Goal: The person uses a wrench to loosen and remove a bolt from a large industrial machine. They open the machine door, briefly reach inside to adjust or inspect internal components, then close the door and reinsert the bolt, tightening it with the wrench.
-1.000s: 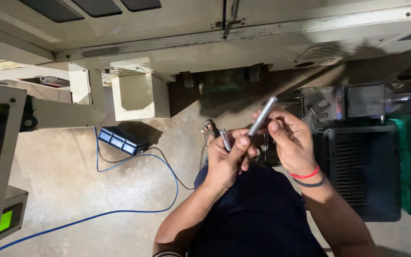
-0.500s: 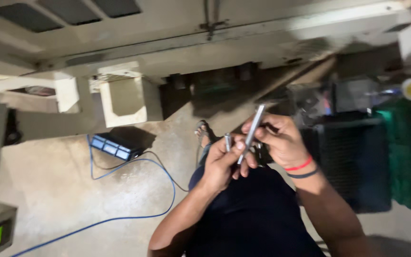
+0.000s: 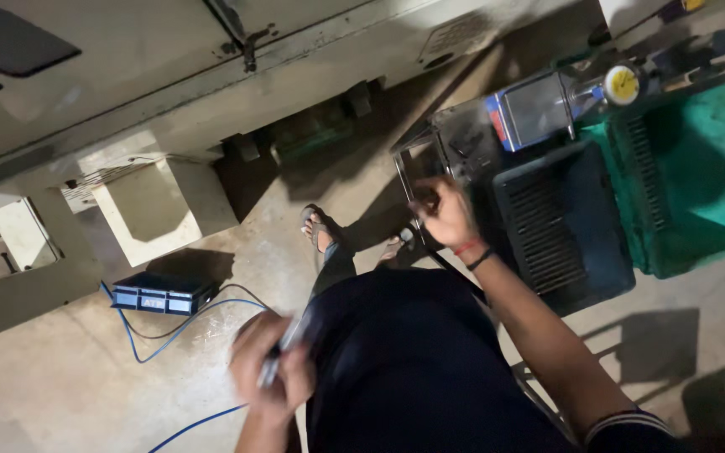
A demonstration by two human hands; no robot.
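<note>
Metal rod: a slim silvery rod (image 3: 283,352) is sitting in the left hand (image 3: 270,373), low and near in the scene, beside the dark clothing of the person's lap; motion blur is smearing its ends.
Left hand: the fingers are curling together around the rod, clamping it along its middle.
Right hand: the right hand (image 3: 446,216) is reaching far and to the right, towards a small metal stand (image 3: 430,155) at the left of a dark slatted crate (image 3: 564,226); its fingers are bunching together, but whether they are pinching anything I cannot tell.
Surroundings: a green crate (image 3: 685,180) is lying just right of the dark one; a blue cable (image 3: 169,335) is trailing over the concrete floor (image 3: 69,377) from a small blue box (image 3: 161,295).
Doing it well: judging from this, the left grip wants keeping firm and steady near the lap while the right hand is working at the stand, with the eyes following the reaching hand in the dim light.
</note>
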